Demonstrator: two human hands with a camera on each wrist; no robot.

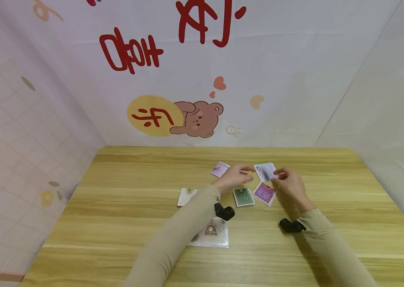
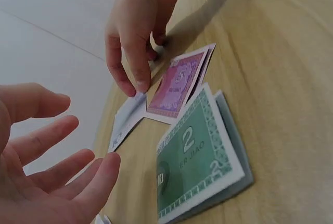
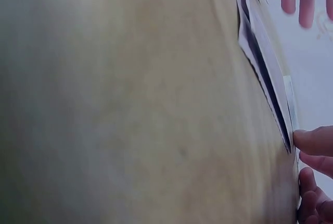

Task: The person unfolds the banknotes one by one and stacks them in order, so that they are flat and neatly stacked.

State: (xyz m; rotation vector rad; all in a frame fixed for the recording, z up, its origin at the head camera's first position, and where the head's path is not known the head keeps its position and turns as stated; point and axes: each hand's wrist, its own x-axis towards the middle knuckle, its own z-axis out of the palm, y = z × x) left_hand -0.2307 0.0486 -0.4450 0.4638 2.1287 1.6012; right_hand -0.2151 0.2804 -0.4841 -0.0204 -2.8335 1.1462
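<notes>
My right hand pinches the right edge of a pale blue paper banknote marked 10, low over the far part of the table. My left hand hovers to its left, fingers apart and holding nothing, as the left wrist view shows. A folded magenta banknote marked 5 lies just in front of the blue one. Beside it is a folded green banknote marked 2, its layers slightly parted. Behind the left hand lies a light purple banknote, partly covered by that hand.
Left of the green note, a whitish banknote is partly hidden by the left sleeve. Nearer the front lies a larger pale pile of notes, also partly covered by the sleeve. A white printed cloth hangs behind the wooden table.
</notes>
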